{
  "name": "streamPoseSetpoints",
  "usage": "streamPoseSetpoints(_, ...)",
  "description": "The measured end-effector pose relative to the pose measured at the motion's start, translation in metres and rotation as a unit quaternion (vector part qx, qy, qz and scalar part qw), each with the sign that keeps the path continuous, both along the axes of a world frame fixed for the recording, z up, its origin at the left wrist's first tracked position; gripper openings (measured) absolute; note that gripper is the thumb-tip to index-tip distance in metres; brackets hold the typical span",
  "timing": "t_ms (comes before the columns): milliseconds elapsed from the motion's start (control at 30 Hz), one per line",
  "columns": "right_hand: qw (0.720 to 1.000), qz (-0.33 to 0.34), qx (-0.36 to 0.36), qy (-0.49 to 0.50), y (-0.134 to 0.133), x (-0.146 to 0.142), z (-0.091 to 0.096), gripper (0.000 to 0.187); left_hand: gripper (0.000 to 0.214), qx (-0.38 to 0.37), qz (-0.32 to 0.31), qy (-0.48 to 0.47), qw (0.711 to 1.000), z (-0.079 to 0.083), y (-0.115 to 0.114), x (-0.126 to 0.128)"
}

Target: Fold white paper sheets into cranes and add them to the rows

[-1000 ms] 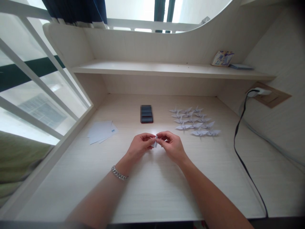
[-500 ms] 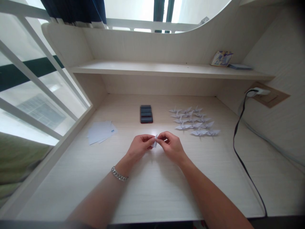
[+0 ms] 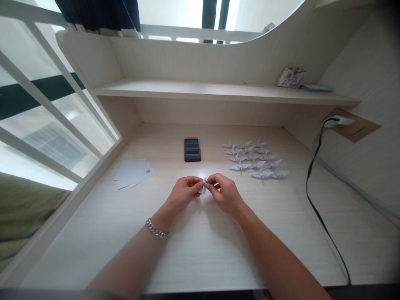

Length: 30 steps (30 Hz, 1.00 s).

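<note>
Fingers of the left hand and right hand partly cover the folded paper, whose creases are too small to tell. Both forearms run off the bottom edge. Pixelation masks the face of the dark rectangular object (a thin reddish rim escapes it). Among the paper cranes, front ones hide parts of those behind. The top paper sheet covers most of those under it, and a blue mark there is too small to read. Print on the packet is blurred, and the curtain is cut off above.
</note>
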State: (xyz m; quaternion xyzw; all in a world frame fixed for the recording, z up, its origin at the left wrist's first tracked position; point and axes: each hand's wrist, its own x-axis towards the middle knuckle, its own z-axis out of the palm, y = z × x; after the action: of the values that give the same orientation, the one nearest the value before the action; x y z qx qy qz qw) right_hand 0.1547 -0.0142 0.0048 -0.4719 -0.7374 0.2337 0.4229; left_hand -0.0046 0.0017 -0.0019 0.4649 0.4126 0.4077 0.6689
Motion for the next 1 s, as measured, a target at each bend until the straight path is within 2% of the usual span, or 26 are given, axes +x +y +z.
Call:
streamPoseSetpoints(167, 0.997, -0.016, 0.048, -0.054, -0.0033, -0.0016, 0.0037, 0.004, 0.03, -0.001, 0.021, 0.01, 1.0, 0.0016, 0.0002, 0.0015)
streamPoseSetpoints(333, 0.995, -0.019, 0.079, -0.052, -0.0058, -0.004, 0.0054, 0.009, 0.031, -0.002, 0.035, 0.007, 0.999, 0.0025, -0.0006, 0.002)
streamPoseSetpoints(567, 0.999, -0.021, 0.019, 0.037, -0.0025, -0.0052, 0.0002, 0.007, 0.031, -0.012, 0.033, 0.002, 0.999, 0.004, -0.0015, 0.0021)
streamPoseSetpoints(700, 0.998, -0.007, -0.018, 0.052, -0.0008, -0.0026, -0.0008, 0.008, 0.031, -0.007, 0.027, 0.011, 1.0, 0.0045, -0.0022, 0.0027)
streamPoseSetpoints(1000, 0.997, -0.027, 0.039, -0.065, -0.0027, -0.0032, 0.0028, 0.008, 0.034, -0.011, 0.027, 0.001, 1.0, 0.0021, -0.0013, 0.0019)
